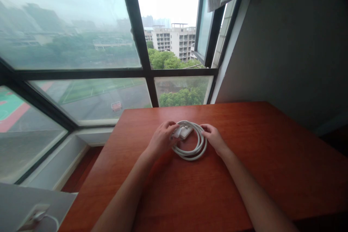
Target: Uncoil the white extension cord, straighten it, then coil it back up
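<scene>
Now the white cord point(190, 154) lies coiled on the red-brown table point(272, 159), between the two hands. The left hand point(161, 139) curls its fingers on the white plug point(183, 131) at the far side of the coil, and the right hand point(215, 138) rests open against the other side, maybe to hold the loops together. Nothing near the hands stands in the way. Past the fingertips is a big window point(81, 43), and back by the left elbow sits a wall socket point(34, 214) with something plugged in.
</scene>
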`<action>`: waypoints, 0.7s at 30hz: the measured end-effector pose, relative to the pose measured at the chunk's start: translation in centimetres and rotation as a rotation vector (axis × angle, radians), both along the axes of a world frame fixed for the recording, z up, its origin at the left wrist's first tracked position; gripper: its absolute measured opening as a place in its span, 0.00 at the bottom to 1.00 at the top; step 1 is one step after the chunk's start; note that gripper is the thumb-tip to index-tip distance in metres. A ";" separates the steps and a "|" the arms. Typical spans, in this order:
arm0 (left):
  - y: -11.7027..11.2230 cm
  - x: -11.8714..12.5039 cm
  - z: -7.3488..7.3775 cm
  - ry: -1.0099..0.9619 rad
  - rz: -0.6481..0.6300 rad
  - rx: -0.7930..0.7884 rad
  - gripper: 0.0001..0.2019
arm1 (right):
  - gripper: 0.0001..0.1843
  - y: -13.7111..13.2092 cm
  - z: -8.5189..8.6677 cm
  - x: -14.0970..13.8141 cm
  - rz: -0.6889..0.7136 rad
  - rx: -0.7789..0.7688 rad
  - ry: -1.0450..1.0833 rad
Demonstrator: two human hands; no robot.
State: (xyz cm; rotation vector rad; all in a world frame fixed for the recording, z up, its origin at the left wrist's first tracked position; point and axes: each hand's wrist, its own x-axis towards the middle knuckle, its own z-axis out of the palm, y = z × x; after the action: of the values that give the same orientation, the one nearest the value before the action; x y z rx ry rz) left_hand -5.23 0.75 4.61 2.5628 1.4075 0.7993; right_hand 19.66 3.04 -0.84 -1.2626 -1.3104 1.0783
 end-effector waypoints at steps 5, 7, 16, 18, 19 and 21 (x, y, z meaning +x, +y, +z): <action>-0.6 0.6 1.1 0.090 -0.012 0.057 0.23 | 0.17 -0.2 -0.5 -0.1 -0.024 0.100 -0.324; -0.9 0.9 1.6 0.141 -0.012 0.078 0.23 | 0.18 -0.5 -0.1 -0.3 -0.046 0.132 -0.434; -1.4 1.3 2.2 0.157 -0.104 0.059 0.24 | 0.16 -1.3 1.3 -1.0 -0.028 0.427 -0.609; -1.3 1.2 2.1 0.111 -0.119 0.029 0.24 | 0.13 -1.3 1.4 -1.0 -0.060 0.451 -0.653; -1.2 1.0 2.1 0.087 -0.127 0.014 0.24 | 0.13 -1.3 1.5 -1.0 -0.081 0.465 -0.674; -1.0 0.9 2.0 0.039 -0.140 -0.009 0.23 | 0.11 -1.5 1.8 -1.0 -0.132 0.491 -0.721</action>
State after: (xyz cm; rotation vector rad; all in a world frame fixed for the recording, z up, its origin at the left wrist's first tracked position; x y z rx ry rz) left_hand -4.37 -0.29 6.63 2.6478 1.2216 0.7236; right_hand 18.68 1.54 0.91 -1.3687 -1.8448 0.1525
